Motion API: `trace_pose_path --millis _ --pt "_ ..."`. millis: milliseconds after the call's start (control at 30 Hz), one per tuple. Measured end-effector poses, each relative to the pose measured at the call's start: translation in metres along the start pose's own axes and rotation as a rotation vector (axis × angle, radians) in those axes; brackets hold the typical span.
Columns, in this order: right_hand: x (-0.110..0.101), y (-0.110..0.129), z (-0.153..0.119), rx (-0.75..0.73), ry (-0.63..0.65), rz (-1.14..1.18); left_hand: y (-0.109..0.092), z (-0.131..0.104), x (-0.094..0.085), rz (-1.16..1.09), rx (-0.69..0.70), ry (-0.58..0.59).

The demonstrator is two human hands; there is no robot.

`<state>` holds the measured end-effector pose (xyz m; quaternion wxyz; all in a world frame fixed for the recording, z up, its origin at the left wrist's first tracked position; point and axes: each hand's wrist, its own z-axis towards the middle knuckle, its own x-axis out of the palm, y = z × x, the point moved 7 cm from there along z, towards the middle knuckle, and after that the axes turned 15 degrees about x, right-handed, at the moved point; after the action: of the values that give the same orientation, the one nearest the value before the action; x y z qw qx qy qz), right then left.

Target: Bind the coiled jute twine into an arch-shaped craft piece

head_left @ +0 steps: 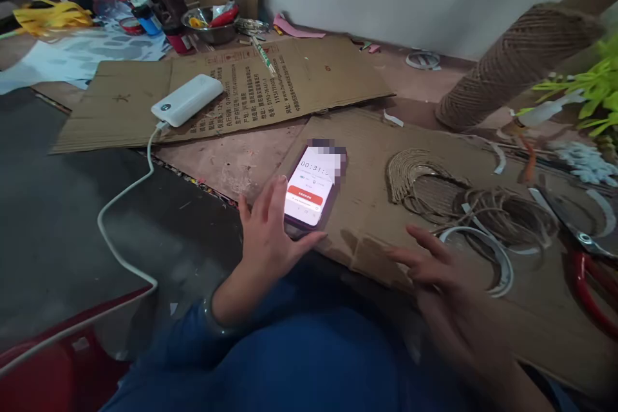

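Note:
A smartphone (311,190) lies on a sheet of brown cardboard (367,161), its screen lit with a timer and a red button. My left hand (268,235) rests on the phone's near left edge, thumb under its lower end, fingers spread. My right hand (441,277) hovers blurred over the cardboard's near edge, fingers apart, holding nothing. Just beyond it lie a jute-wound semicircle (418,180), loose jute twine (502,215) and a white paper ring (499,257).
A white power bank (187,100) with a white cable (120,206) sits on a second printed cardboard sheet (270,87). A large jute spool (519,61) lies at right near green artificial leaves (591,90). Red-handled scissors (586,270) lie far right. A steel bowl (210,24) and craft clutter stand at the back.

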<state>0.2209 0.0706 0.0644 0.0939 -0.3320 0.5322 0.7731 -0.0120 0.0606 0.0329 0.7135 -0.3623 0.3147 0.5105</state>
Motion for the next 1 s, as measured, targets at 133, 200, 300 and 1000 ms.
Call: trace_pose_path --millis 133,200,300,1000 --pt "0.000 0.005 0.003 -0.053 -0.024 -0.047 0.000 0.004 0.003 0.019 -0.068 0.095" --pt "-0.001 0.007 0.005 -0.069 -0.044 -0.068 -0.004 0.007 0.002 0.013 -0.065 0.107" --pt "0.000 0.007 0.005 -0.072 -0.042 -0.066 -0.007 0.012 0.000 -0.013 -0.045 0.109" --pt "0.006 -0.005 0.005 -0.054 -0.036 -0.081 0.069 0.047 -0.007 -0.164 0.160 0.055"
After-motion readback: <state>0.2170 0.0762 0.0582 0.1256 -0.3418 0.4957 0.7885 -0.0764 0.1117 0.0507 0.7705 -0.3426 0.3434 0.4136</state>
